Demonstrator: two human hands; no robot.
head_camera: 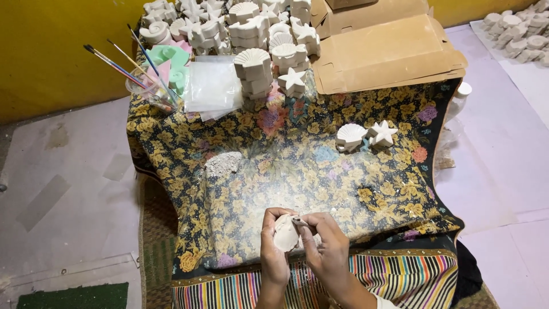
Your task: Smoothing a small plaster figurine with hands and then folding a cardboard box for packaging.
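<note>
My left hand [273, 252] grips a small white plaster shell piece [285, 236] just above the near edge of the flower-patterned cloth [274, 154]. My right hand [326, 243] pinches a thin dark tool [298, 220] whose tip rests against the top of the piece. Both hands are close together over my lap. Part of the piece is hidden by my fingers.
A plaster shell [350, 136] and star [382, 134] lie at mid right. Stacks of white plaster shapes [254, 34] fill the back, beside flattened cardboard [383, 51]. A clear cup of brushes [150, 88], a plastic bag [213, 86] and a pile of white dust [222, 164] sit left.
</note>
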